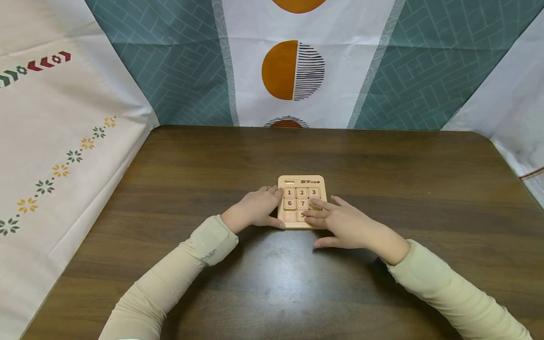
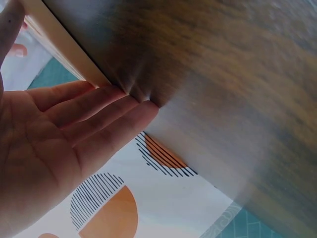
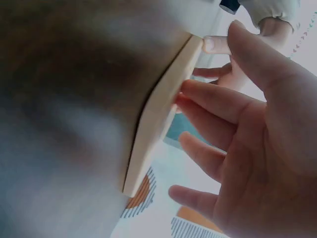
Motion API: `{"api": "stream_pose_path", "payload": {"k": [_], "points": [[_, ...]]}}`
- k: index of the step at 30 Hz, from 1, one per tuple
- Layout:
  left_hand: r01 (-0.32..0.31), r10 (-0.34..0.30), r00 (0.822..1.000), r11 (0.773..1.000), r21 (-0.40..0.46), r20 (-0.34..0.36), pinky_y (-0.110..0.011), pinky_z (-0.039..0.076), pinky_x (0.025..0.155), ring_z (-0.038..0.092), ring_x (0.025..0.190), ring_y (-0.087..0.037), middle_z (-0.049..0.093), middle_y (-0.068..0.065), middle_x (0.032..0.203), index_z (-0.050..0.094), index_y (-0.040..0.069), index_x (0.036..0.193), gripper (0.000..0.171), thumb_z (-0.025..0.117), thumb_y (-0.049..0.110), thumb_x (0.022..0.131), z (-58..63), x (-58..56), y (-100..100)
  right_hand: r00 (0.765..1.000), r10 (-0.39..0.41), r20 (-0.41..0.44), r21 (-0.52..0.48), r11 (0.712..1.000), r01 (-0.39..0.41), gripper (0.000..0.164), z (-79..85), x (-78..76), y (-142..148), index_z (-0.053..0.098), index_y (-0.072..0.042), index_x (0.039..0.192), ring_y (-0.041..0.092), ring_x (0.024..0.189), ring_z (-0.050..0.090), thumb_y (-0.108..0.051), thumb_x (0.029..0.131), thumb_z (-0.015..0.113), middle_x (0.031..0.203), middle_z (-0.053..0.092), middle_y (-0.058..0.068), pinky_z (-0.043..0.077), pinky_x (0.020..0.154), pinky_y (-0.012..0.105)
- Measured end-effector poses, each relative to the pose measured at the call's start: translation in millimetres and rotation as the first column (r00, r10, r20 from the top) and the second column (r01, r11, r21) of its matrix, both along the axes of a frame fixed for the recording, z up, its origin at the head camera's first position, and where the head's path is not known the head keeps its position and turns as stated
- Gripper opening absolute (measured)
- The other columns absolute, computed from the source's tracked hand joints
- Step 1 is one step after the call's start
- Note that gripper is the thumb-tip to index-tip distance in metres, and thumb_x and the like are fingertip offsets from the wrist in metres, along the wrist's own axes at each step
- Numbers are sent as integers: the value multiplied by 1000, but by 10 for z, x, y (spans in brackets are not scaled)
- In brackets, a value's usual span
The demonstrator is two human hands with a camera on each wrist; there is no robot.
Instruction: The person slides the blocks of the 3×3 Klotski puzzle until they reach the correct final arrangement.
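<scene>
A teal-and-white cloth hangs beyond the far edge of the brown worktop. The left wrist view shows what the head view hides: fingertips down on the wood. Only the head view reads the pale wooden number board, about midway between the worktop's side edges: tiles 1, 2, 3, 6, 7 and a half-covered 5. The left hand touches its left side, fingers straight; the right hand spreads its fingers over the tiles, neither clasping.
</scene>
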State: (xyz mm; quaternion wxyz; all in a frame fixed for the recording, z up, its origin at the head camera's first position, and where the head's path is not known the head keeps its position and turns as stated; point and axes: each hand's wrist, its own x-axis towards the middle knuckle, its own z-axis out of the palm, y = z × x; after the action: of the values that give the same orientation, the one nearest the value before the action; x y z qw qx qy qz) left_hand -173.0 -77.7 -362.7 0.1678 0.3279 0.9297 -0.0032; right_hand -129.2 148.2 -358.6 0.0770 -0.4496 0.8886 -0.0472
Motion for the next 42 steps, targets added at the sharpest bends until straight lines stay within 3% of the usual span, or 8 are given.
{"api": "stream_pose_path", "payload": {"k": [15,23,27,42], "points": [[-2,2,1000,1000,7,0,-43,37,97,36,125,-35,34,-24,139,29,-6,138,92,64,53,77,-23,-6,-2,999,34,26,-26,999,-33,64,-64,-19,-174,48,-9,133,28,132,28,-48,83,59,136,45,5,23,99,59],[0,0,1000,1000,5,-4,-43,36,97,36,126,-35,34,-24,139,29,-6,139,93,64,54,77,-18,-2,-1,996,-90,-3,4,996,90,68,-47,-63,-101,43,-9,136,30,134,23,-50,84,57,141,39,6,21,98,61],[0,0,1000,1000,4,-9,-43,37,97,36,125,-35,34,-24,139,29,-6,138,93,64,54,77,-14,-3,-3,995,-94,16,-1,996,94,68,-54,-67,-75,44,-8,136,31,133,24,-48,84,58,140,39,8,21,98,62],[-1,1,1000,1000,9,-15,-43,37,97,36,125,-34,35,-24,138,30,-6,138,92,64,54,77,-17,-3,-7,996,-63,67,-40,997,66,65,-52,82,-45,45,-8,135,30,133,25,-46,84,59,139,41,8,21,97,62]]}}
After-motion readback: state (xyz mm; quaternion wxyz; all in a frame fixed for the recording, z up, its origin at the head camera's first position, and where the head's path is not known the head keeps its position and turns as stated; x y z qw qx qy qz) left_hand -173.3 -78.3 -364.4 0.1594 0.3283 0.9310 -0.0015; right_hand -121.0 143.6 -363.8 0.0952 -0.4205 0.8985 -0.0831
